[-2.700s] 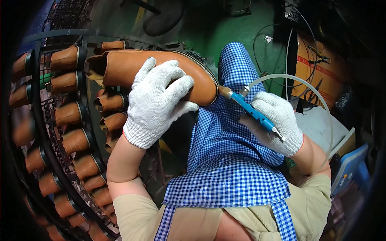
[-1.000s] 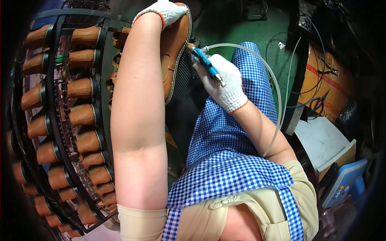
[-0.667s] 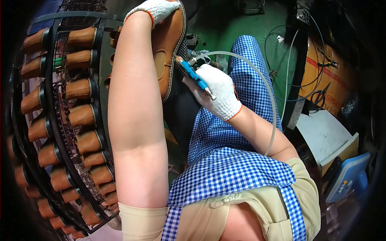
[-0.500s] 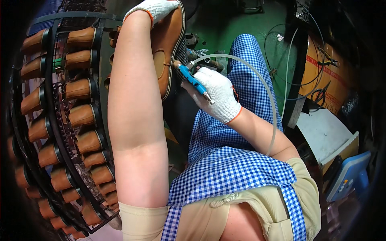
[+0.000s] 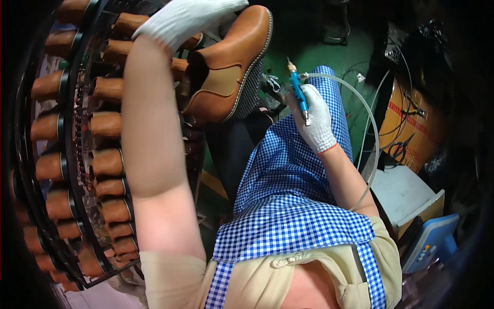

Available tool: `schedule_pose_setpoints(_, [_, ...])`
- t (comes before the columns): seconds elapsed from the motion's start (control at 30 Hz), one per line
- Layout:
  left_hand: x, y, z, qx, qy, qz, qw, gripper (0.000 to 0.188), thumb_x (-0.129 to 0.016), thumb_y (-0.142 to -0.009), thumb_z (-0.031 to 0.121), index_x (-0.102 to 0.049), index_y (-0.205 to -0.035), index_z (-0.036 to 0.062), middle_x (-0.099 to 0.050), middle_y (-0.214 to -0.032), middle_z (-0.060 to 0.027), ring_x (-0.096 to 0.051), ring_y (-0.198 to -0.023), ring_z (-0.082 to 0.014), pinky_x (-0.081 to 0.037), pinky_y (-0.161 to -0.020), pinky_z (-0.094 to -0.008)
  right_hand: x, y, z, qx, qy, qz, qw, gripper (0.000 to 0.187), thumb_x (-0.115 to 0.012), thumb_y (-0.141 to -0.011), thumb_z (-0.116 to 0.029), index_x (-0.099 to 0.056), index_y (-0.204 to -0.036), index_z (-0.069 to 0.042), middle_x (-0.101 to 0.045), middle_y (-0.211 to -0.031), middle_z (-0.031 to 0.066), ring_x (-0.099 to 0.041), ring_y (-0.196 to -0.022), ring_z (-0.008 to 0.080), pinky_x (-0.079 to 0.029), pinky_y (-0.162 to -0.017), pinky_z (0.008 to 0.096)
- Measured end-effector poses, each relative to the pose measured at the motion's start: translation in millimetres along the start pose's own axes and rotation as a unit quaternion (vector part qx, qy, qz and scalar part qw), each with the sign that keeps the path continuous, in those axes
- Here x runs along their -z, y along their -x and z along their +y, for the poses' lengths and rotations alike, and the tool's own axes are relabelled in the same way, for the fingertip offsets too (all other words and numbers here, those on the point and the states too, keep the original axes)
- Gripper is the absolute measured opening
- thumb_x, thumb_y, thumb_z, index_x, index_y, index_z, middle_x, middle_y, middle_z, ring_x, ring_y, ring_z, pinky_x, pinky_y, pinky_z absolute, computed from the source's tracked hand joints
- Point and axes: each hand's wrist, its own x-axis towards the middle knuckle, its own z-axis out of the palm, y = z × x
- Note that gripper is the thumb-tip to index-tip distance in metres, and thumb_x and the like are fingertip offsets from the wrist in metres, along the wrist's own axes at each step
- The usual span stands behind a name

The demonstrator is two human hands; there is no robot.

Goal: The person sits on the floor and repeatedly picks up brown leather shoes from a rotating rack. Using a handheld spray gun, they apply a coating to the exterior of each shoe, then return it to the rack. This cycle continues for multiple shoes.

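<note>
My left hand (image 5: 190,23), in a white knitted glove, is closed on the toe end of a tan ankle boot (image 5: 226,54); its fingers are partly hidden and slightly blurred. The boot has an elastic side panel, a stitched welt and a dark patterned sole turned to the right. To the right of the boot, and apart from it, my gloved right hand (image 5: 315,116) grips a slim blue pen-shaped tool (image 5: 297,91). The tool points up and away, with a brass-coloured nose and a thin tip. A clear hose (image 5: 368,110) leaves its side and curves back past my forearm.
On the left stands a dark rack (image 5: 77,170) with rows of tan boots (image 5: 108,123). My lap is under a blue checked apron (image 5: 293,226). At right are an orange-brown carton (image 5: 406,129), scissors (image 5: 400,148), a grey-topped box (image 5: 401,190) and a blue-and-white device (image 5: 431,242).
The tool tip has moved off the boot's edge, up and to the right with my right hand. More of the boot now shows, and it appears further right in the view.
</note>
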Motion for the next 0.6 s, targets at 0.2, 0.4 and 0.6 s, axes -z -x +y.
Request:
schedule_pose_setpoints(0.2, [3, 134, -71, -0.100, 0.004, 0.085, 0.991, 0.043, -0.083, -0.088, 0.030, -0.073, -0.115, -0.0015, -0.068, -0.109, -0.0149, -0.068, -0.100, -0.0318, -0.054, -0.096, -0.0391, -21, 15, 42, -0.059, -0.078, -0.022, 0.995, 0.010, -0.061, -0.107, -0.012, -0.062, -0.114, -0.004, -0.058, -0.082, -0.0006, -0.055, -0.069, 0.0127, -0.046, -0.062, 0.0299])
schedule_pose_setpoints(0.4, [-65, 156, -117, -0.141, -0.100, 0.244, 0.954, 0.033, -0.084, -0.086, 0.032, -0.071, -0.089, 0.0018, -0.068, -0.092, -0.0176, -0.070, -0.090, -0.0377, -0.056, -0.079, -0.0429, -37, 0, 44, -0.259, -0.242, -0.054, 0.934, 0.027, -0.062, -0.110, -0.031, -0.063, -0.125, -0.009, -0.065, -0.092, -0.0001, -0.059, -0.069, 0.0072, -0.048, -0.058, 0.0243])
schedule_pose_setpoints(0.6, [-69, 273, -106, 0.003, -0.061, 0.376, 0.925, 0.035, -0.085, -0.088, 0.029, -0.064, -0.087, 0.0007, -0.060, -0.082, -0.0205, -0.061, -0.074, -0.0417, -0.050, -0.065, -0.0448, -37, -20, 29, -0.230, -0.248, 0.009, 0.941, 0.031, -0.059, -0.111, -0.039, -0.063, -0.108, -0.009, -0.058, -0.081, -0.0014, -0.052, -0.061, 0.0077, -0.048, -0.053, 0.0250])
